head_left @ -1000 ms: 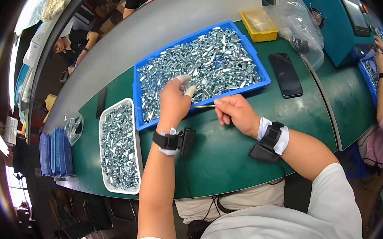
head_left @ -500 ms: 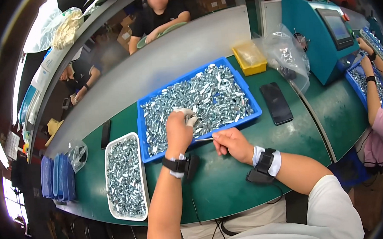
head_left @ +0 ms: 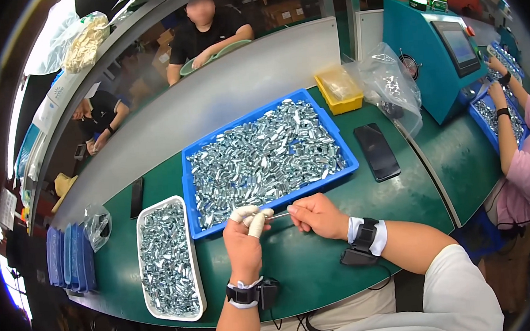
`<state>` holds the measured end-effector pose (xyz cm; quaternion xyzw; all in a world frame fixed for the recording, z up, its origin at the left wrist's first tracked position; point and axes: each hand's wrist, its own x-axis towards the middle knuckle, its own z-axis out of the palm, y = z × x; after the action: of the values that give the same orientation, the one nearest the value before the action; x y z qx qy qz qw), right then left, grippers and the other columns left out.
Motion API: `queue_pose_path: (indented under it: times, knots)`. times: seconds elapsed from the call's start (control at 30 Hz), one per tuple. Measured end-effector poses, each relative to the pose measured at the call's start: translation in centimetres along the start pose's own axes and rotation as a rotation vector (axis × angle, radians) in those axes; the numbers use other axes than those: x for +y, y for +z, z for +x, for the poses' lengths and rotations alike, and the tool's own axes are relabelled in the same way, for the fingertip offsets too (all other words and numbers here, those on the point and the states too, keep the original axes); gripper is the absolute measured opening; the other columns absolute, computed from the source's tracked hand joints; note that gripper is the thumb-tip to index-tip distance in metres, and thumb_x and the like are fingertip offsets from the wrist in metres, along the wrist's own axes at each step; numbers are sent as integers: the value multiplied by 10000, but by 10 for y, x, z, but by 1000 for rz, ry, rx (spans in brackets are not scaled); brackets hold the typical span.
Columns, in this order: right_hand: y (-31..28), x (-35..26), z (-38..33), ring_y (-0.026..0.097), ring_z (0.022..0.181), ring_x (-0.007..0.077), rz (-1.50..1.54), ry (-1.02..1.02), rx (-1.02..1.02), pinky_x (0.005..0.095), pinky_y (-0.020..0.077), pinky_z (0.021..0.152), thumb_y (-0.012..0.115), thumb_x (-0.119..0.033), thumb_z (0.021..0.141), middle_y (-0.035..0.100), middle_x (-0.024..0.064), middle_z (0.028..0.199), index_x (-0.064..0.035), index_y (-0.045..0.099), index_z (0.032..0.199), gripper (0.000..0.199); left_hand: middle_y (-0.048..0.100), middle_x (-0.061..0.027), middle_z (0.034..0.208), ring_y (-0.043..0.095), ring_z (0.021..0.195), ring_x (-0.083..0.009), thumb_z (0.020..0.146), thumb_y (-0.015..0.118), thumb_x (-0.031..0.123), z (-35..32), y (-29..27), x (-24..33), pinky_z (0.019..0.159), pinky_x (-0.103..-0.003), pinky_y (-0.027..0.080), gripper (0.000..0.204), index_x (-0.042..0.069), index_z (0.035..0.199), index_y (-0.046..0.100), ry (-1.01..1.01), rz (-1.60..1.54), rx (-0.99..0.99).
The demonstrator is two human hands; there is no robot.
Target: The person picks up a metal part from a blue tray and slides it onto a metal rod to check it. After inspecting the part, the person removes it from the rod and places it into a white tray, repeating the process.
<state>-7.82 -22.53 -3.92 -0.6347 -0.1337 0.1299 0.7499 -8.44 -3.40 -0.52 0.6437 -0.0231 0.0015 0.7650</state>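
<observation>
My right hand (head_left: 322, 217) is closed around a thin metal rod (head_left: 276, 216), which points left toward my other hand. The fingers of my left hand (head_left: 245, 237), covered with pale finger cots, are pinched together at the rod's far end. What lies between them is too small and covered to make out. Both hands are just in front of the near edge of a blue tray (head_left: 350, 167) full of small shiny metal parts (head_left: 258, 157). To the left of my left hand stands a white tray (head_left: 196, 275) filled with similar parts.
A black phone (head_left: 377, 152) lies right of the blue tray, near a yellow bin (head_left: 339, 92) and a clear plastic bag (head_left: 389, 83). A teal machine (head_left: 414, 50) stands farther right, beside a co-worker in pink (head_left: 526, 141). Blue bins (head_left: 78, 258) are at the left edge.
My left hand has come out of the parts in the blue tray, back toward me, and now meets the rod's end. My right hand still grips the rod. The view has shifted slightly.
</observation>
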Motion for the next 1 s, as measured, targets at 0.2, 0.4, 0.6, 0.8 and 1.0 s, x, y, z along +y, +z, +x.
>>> queue_pose_path:
  times: [0.2, 0.4, 0.6, 0.8, 1.0]
  knots:
    - [1, -1, -2, 495, 553, 67, -15, 21, 28, 228, 406, 538, 468, -254, 1004, 527, -1, 582, -34, 559, 692, 392, 692, -148, 966, 671, 815, -185, 909, 596, 6, -4, 0, -3, 710, -259, 538, 151, 19, 1055, 556, 43, -26, 94]
    - [3, -5, -2, 501, 553, 68, -122, 15, 14, 233, 414, 538, 476, -238, 1000, 543, 8, 594, -27, 579, 711, 372, 689, -124, 903, 668, 762, -172, 901, 626, 33, -6, 4, -3, 681, -256, 538, 107, 13, 990, 571, -88, -39, 35]
    - [12, -10, -6, 494, 533, 70, -376, -102, -38, 236, 422, 539, 485, -211, 995, 527, 9, 554, -17, 593, 707, 364, 665, -66, 767, 622, 647, -113, 869, 695, 77, -12, 0, -14, 587, -221, 485, 128, 23, 825, 587, -299, 64, -81]
    - [-2, -5, 5, 479, 516, 67, -129, 40, -90, 239, 407, 512, 489, -205, 990, 513, 7, 535, -14, 587, 686, 372, 639, -61, 720, 592, 618, -112, 881, 676, 80, -6, 12, -17, 571, -229, 468, 161, 34, 780, 559, -106, 124, -113]
    - [4, -6, 5, 468, 508, 63, -20, 40, -97, 243, 390, 488, 499, -219, 986, 520, 5, 551, -18, 571, 670, 381, 630, -43, 741, 603, 664, -99, 866, 684, 44, -9, 10, -17, 608, -230, 487, 129, 22, 815, 568, 19, 260, -91]
